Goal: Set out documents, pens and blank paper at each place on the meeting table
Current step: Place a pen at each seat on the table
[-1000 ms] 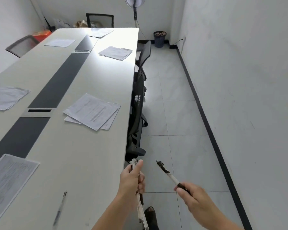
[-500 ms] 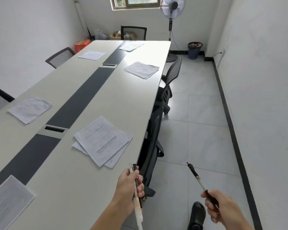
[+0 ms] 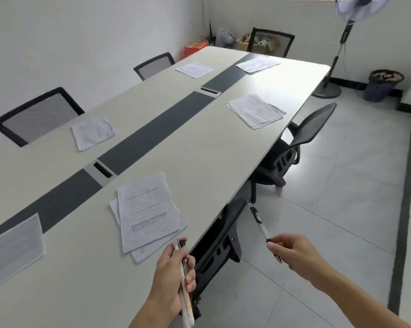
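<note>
The right hand (image 3: 292, 250) is pinching a single pen (image 3: 261, 223) off the table's (image 3: 211, 147) near long edge, while the left hand (image 3: 173, 273) is gripping a bundle of pens (image 3: 184, 287) over that edge. Paper stacks, like the nearest one (image 3: 147, 214), are lying at every visible place, but no pens are showing beside them, so that part looks mostly left to do.

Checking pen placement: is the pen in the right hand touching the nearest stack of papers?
Apart. In the head view the pen in the right hand hangs over the floor, past the table's edge, with bare tabletop between it and the stack of papers.

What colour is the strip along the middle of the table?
The strip is dark grey, clear in the head view.
</note>
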Demonstrator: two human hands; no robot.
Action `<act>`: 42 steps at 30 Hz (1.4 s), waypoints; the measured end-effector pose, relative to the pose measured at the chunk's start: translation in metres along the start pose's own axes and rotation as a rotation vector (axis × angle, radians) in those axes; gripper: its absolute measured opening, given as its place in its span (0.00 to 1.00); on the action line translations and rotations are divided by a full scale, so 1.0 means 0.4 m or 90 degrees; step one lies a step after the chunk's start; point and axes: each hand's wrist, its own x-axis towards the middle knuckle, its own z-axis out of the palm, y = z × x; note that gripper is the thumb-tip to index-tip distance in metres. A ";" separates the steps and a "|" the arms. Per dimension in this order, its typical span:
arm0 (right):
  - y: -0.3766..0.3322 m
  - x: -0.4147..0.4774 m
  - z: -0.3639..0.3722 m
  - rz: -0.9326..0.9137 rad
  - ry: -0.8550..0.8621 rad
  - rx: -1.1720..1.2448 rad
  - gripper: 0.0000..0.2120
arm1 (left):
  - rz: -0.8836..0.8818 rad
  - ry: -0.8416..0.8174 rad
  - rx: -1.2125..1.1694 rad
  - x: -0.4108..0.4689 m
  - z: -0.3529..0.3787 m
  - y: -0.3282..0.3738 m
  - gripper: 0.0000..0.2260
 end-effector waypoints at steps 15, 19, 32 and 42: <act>-0.291 0.746 0.141 -0.024 -0.061 -0.409 0.05 | 0.059 0.153 -0.073 0.332 0.026 0.199 0.04; -0.309 0.895 0.193 -0.001 -0.057 -0.513 0.10 | 0.045 0.165 -0.046 0.427 0.028 0.265 0.02; -0.256 1.043 0.241 0.045 -0.065 -0.525 0.16 | -0.032 0.240 -0.143 0.561 0.036 0.311 0.06; -0.370 0.822 -0.036 -0.041 -0.255 -0.140 0.08 | 0.073 0.171 -0.080 0.658 0.382 0.354 0.07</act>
